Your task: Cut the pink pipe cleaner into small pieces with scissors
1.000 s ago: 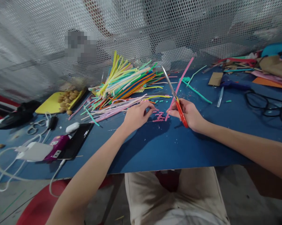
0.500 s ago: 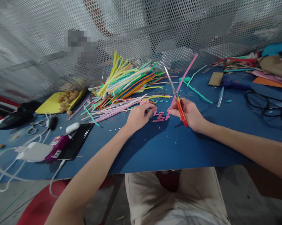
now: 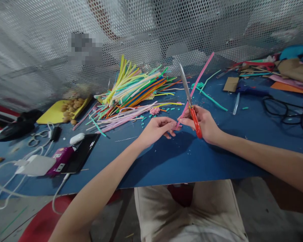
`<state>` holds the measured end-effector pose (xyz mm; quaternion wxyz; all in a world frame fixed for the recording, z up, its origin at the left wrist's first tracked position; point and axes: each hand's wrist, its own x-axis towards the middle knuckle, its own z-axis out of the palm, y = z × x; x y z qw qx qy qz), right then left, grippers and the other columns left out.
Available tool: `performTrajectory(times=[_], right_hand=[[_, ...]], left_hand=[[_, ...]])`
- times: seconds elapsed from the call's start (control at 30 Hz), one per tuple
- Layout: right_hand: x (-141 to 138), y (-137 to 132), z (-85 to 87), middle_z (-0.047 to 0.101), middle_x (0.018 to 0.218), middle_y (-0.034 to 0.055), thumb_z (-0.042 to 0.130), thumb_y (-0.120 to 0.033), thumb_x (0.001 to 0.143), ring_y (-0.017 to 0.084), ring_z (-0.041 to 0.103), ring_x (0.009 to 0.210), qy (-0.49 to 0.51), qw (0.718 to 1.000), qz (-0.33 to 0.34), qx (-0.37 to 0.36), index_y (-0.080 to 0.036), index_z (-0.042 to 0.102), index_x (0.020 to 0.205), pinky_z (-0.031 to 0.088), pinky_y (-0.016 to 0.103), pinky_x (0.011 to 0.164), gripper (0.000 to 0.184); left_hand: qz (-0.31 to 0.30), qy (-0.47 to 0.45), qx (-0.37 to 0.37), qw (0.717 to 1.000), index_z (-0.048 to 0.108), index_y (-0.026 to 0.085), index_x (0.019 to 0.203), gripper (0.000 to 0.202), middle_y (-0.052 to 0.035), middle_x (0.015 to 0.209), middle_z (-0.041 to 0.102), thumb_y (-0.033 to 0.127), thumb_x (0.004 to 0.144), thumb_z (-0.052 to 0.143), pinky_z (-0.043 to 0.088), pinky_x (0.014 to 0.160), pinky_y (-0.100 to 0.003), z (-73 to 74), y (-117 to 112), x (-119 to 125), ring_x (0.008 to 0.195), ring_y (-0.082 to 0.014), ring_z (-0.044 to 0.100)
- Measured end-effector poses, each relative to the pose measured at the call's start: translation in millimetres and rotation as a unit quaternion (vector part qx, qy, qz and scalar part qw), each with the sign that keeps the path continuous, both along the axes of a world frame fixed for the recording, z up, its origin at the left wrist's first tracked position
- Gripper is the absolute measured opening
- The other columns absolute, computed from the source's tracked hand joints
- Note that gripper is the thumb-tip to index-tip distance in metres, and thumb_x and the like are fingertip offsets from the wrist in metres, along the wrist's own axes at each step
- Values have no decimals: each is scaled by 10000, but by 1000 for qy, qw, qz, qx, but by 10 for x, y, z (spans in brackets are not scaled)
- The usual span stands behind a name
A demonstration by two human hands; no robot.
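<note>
My right hand (image 3: 205, 124) is closed on red-handled scissors (image 3: 194, 121). Their blades (image 3: 185, 82) point up and away, shut. The same hand also steadies a long pink strip (image 3: 200, 77) that slants up to the right beside the blades. My left hand (image 3: 156, 129) hovers just above the blue table (image 3: 166, 161), its thumb and forefinger pinched on the strip's lower end, right against my right hand. A small clump of pink cut pieces (image 3: 155, 110) and teal bits (image 3: 143, 119) lie just beyond my left hand.
A heap of coloured strips (image 3: 133, 87) lies behind my hands, before a perforated metal screen (image 3: 141, 33). On the left are a yellow tray of nuts (image 3: 52, 114), a phone (image 3: 82, 153), a white charger (image 3: 37, 164) and small scissors (image 3: 36, 137). Black cable (image 3: 287, 111) and cardboard (image 3: 231, 84) are at the right.
My left hand left the cut pieces on the table and moved right to pinch the strip's lower end. The scissors and strip tilted a little more upright.
</note>
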<state>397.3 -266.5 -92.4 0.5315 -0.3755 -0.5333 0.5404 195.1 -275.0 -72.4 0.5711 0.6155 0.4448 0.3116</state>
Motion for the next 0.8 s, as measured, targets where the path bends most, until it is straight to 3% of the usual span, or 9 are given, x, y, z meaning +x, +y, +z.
performTrajectory(times=[0.17, 0.53, 0.63, 0.8], right_hand=[[-1, 21, -30, 686, 812, -5, 848, -260, 636, 122, 551, 623, -9, 1000, -8, 18, -215, 604, 835, 355, 245, 459, 318], [4, 38, -6, 694, 822, -1, 850, -270, 634, 94, 503, 547, -7, 1000, -20, -6, -215, 577, 832, 302, 250, 423, 342], [4, 45, -4, 697, 833, 1, 847, -279, 650, 114, 545, 585, -12, 1000, -18, 9, -225, 584, 826, 376, 253, 456, 321], [-11, 63, -60, 685, 796, -14, 851, -254, 647, 167, 653, 740, 1, 999, -7, 35, -224, 593, 837, 549, 306, 690, 322]], left_hand=[[-8, -16, -12, 1000, 700, 130, 1015, 402, -124, 1025, 767, 493, 845, 729, 547, 596, -212, -62, 3, 13, 702, -123, 693], [-30, 8, -33, 999, 735, 152, 1117, 428, -136, 1098, 758, 430, 795, 785, 573, 608, -218, -75, -1, 14, 764, -152, 722], [-31, 2, -45, 999, 734, 145, 1126, 357, -139, 1107, 755, 344, 829, 720, 582, 615, -228, -53, -9, 22, 781, -163, 730], [-1, -10, -44, 999, 733, 110, 1048, 290, -164, 1088, 756, 292, 842, 640, 585, 587, -241, -37, -21, 31, 755, -177, 730]])
